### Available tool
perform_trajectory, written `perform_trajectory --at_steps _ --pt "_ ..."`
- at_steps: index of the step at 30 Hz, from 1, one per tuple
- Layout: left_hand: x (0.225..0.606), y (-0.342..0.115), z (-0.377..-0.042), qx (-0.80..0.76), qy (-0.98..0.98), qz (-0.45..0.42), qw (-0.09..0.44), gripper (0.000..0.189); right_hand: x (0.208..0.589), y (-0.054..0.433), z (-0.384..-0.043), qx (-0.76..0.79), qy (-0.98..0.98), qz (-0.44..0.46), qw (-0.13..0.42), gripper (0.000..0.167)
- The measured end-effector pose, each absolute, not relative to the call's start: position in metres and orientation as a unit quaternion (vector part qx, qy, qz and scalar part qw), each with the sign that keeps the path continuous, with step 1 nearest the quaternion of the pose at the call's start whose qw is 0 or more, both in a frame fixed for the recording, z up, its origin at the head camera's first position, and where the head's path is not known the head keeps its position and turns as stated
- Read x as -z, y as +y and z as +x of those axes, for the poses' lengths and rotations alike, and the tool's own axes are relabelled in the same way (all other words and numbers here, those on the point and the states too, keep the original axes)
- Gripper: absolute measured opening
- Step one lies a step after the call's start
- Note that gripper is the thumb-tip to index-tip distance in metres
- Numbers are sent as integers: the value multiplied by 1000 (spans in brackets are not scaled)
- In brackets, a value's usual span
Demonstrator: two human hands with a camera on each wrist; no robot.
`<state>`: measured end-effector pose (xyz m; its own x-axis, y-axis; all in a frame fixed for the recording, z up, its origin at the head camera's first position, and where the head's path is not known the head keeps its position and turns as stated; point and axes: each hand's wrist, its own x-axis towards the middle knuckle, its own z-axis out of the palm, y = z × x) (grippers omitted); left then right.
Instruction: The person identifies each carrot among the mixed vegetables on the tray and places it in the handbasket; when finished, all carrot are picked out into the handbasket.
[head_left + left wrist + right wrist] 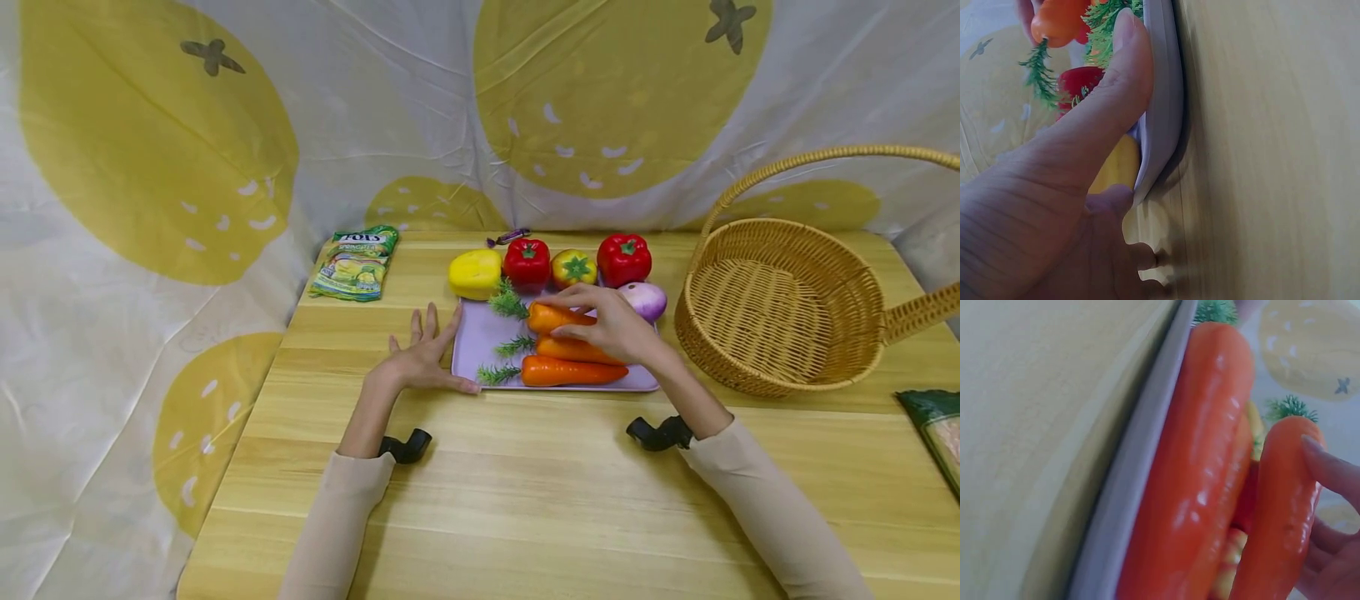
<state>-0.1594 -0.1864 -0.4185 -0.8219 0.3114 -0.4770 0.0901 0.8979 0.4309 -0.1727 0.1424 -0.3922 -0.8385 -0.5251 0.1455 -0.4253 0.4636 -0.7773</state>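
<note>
My right hand (617, 323) pinches an orange carrot (546, 317) with a green leafy top between thumb and fingers. In the right wrist view this carrot (1282, 506) appears raised above the others. Two more carrots lie side by side on the lilac tray (468, 337): a middle one (573, 349) and a front one (573, 371). Fingers spread, my left hand (420, 360) touches the tray's left side. Its thumb (1129, 69) lies along the tray's rim in the left wrist view. Part of the held carrot is hidden behind my right fingers.
Along the tray's back sit a yellow pepper (476, 275), two red peppers (527, 263) (625, 259), a yellow-green tomato-like vegetable (574, 267) and a purple-white eggplant (647, 301). A wicker basket (862, 367) stands right, a green packet (356, 264) left, another packet (941, 429) far right.
</note>
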Motion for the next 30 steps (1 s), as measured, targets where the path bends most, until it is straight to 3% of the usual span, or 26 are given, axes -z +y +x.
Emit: perform_trajectory --at_steps 14,19,25,30 --pt "428 -191 -163 -199 933 105 280 144 325 198 -158 413 880 -232 19 46" --pt "416 -186 -158 -184 934 105 286 135 302 238 -157 380 906 -182 37 42" --pt "428 -189 -162 -200 932 104 284 145 293 289 -165 329 926 -182 42 42" --pt "428 -187 -162 -203 932 110 278 143 295 325 -176 333 929 -135 89 45"
